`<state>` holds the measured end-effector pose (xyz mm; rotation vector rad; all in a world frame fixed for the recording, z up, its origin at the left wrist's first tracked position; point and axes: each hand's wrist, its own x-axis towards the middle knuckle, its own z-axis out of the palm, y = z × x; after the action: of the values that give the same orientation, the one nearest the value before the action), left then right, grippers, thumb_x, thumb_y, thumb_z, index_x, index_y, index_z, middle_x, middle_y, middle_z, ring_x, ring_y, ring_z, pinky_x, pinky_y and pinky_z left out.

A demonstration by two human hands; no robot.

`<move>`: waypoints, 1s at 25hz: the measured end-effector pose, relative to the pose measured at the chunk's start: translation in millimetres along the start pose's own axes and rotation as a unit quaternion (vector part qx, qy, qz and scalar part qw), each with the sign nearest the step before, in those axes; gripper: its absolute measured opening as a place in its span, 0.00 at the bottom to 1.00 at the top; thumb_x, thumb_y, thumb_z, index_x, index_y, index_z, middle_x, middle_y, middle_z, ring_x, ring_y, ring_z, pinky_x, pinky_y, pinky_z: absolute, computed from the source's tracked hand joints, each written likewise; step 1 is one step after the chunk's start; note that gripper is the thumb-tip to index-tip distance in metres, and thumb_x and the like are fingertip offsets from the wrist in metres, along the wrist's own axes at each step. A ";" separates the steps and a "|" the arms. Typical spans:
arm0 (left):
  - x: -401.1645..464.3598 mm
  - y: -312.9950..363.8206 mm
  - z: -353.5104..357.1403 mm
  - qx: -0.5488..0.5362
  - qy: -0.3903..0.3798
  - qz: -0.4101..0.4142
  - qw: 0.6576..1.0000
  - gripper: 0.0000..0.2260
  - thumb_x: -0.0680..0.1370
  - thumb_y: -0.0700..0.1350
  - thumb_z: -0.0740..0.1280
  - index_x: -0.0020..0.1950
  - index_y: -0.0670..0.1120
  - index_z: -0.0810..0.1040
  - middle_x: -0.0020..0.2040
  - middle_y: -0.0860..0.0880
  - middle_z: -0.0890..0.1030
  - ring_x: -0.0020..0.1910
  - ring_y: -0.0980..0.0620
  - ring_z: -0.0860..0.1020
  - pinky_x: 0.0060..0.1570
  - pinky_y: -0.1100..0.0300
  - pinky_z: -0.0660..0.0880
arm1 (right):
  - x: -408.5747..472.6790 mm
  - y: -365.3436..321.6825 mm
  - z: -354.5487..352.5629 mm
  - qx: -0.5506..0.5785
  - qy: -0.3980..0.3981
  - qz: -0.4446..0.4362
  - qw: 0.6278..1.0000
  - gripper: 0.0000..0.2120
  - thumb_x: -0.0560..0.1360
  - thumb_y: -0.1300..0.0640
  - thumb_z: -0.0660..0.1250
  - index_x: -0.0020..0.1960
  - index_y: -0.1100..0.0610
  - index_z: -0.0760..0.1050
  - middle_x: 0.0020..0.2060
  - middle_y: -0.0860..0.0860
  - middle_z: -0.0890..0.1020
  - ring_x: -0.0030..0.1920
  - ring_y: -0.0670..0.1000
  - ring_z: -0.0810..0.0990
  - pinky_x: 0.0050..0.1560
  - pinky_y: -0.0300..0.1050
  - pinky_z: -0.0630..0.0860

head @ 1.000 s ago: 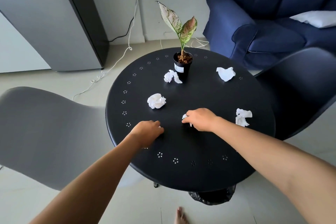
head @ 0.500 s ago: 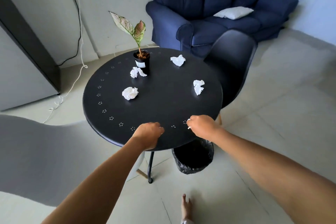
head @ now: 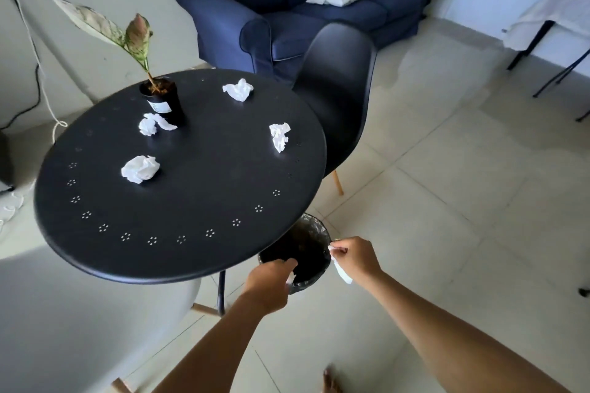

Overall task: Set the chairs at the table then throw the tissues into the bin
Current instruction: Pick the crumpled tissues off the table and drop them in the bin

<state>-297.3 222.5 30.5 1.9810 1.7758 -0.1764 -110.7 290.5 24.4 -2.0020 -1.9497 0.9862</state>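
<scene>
Both hands have left the worktop [head: 178,201] and dropped to the bin [head: 314,234], which stands on the floor under the worktop's near right edge. Left hand [head: 271,281] hovers over the bin's near rim, fingers curled around a small tissue scrap [head: 290,278] that barely peeks out white. Right hand [head: 356,257] sits just right of the bin's rim, fingers pinched on a crumpled tissue [head: 341,273] that hangs below the knuckles.

Four tissues are left up on the worktop: one [head: 140,168] left of centre, one [head: 155,124] touching the base of the plant pot [head: 164,102], one [head: 238,89] at the far edge, one [head: 280,135] near the right edge.

Black chair [head: 338,96] is tucked against the worktop's far right side, and the grey chair [head: 79,313] sits at its near left, seat partly beneath the top.
</scene>
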 end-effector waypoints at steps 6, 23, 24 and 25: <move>59.5 -9.5 39.0 -0.136 0.029 -0.156 0.978 0.17 0.76 0.45 0.60 0.65 0.47 0.69 0.58 0.45 0.81 0.57 0.46 0.79 0.56 0.54 0.76 | 97.2 18.9 46.3 0.208 -0.036 0.116 0.970 0.15 0.73 0.58 0.67 0.59 0.54 0.81 0.58 0.51 0.83 0.59 0.49 0.81 0.61 0.35 0.72; 111.4 -3.9 48.1 -0.275 0.120 -0.286 0.910 0.17 0.75 0.45 0.62 0.63 0.43 0.73 0.56 0.45 0.79 0.56 0.44 0.79 0.52 0.60 0.73 | 124.2 -3.2 10.6 0.229 0.090 -0.144 0.959 0.29 0.78 0.44 0.53 0.77 0.49 0.54 0.77 0.50 0.56 0.73 0.41 0.56 0.55 0.11 0.54; 110.6 -2.3 45.5 -0.281 0.111 -0.295 0.906 0.20 0.75 0.46 0.62 0.67 0.44 0.70 0.60 0.43 0.78 0.59 0.44 0.78 0.55 0.59 0.73 | 120.4 -9.5 5.1 0.173 0.095 -0.194 0.961 0.29 0.77 0.42 0.53 0.77 0.47 0.54 0.78 0.51 0.54 0.73 0.41 0.52 0.59 0.13 0.52; 109.2 -1.4 43.6 -0.291 0.098 -0.302 0.903 0.24 0.76 0.48 0.63 0.71 0.45 0.67 0.64 0.43 0.76 0.62 0.43 0.76 0.59 0.57 0.73 | 117.8 -14.4 0.7 0.113 0.097 -0.237 0.960 0.29 0.77 0.41 0.53 0.76 0.45 0.54 0.78 0.51 0.53 0.74 0.43 0.50 0.67 0.22 0.53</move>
<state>-272.6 302.9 -51.6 1.0254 2.1976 0.3369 -132.2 402.9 -7.0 -1.3576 -1.9673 0.8111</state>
